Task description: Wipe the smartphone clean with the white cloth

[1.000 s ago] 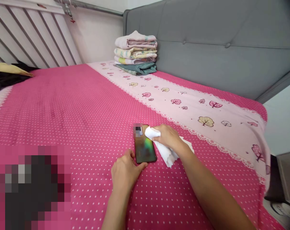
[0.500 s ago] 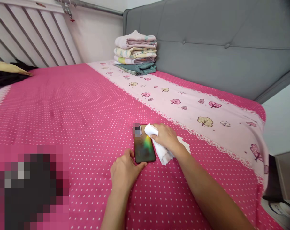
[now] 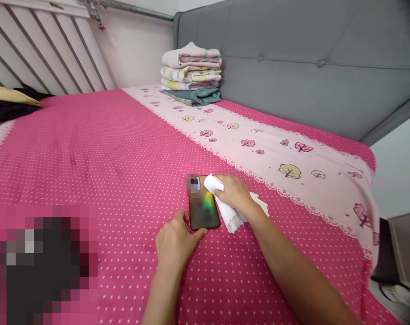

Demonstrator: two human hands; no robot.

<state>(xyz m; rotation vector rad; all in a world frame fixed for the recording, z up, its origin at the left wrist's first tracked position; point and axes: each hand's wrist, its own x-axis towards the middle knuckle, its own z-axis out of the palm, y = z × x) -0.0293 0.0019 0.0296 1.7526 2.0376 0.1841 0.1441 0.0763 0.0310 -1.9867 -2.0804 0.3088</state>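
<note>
A smartphone [image 3: 202, 212] lies back up on the pink dotted bedsheet, with its camera patch at the top left. Its dark back shows a yellow-green sheen. My left hand [image 3: 176, 237] grips the phone's lower left corner, thumb along the bottom edge and fingers at the left side. Bunched in my right hand [image 3: 234, 192] is a white cloth [image 3: 214, 183], pressed on the upper right part of the phone. The rest of the cloth trails under my hand and wrist onto the sheet, its wavy edge showing.
A stack of folded bedding [image 3: 191, 67] rests against the grey headboard [image 3: 286, 81]. Dark and yellow fabric [image 3: 11, 104] lies at the far left. A pixelated dark patch [image 3: 42, 275] covers the lower left. Beyond the bed's right edge stands a whitish object [image 3: 394, 295].
</note>
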